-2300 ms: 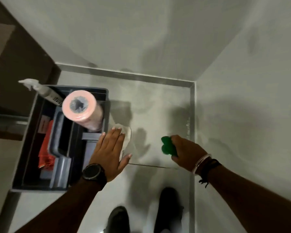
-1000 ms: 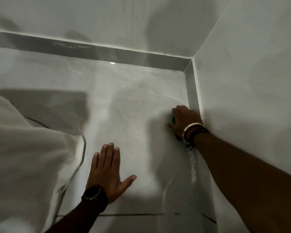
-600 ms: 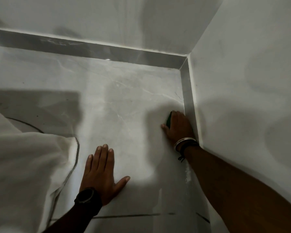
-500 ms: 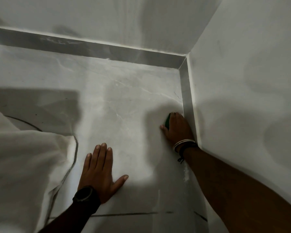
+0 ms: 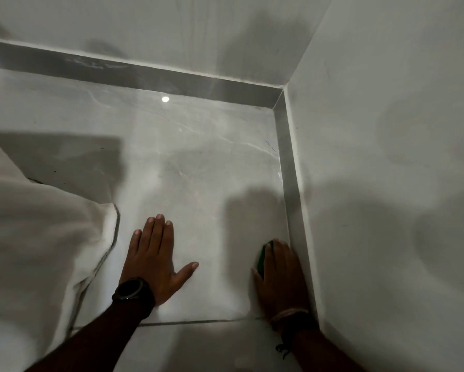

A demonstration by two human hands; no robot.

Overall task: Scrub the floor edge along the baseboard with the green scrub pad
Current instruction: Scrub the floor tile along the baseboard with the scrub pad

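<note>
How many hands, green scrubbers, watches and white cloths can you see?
Hands: 2, left hand and right hand
Green scrub pad: 1
Watch: 1
White cloth: 1
Total: 5

The left hand (image 5: 155,260) lies flat on the floor (image 5: 198,167), just right of a big cloth (image 5: 37,237). The right hand (image 5: 279,275) sits on the scrub pad (image 5: 260,260), pressed down on the floor right beside the baseboard (image 5: 288,167) along the right wall (image 5: 386,130). Another baseboard strip runs along the far wall, and the two meet in the corner.
</note>
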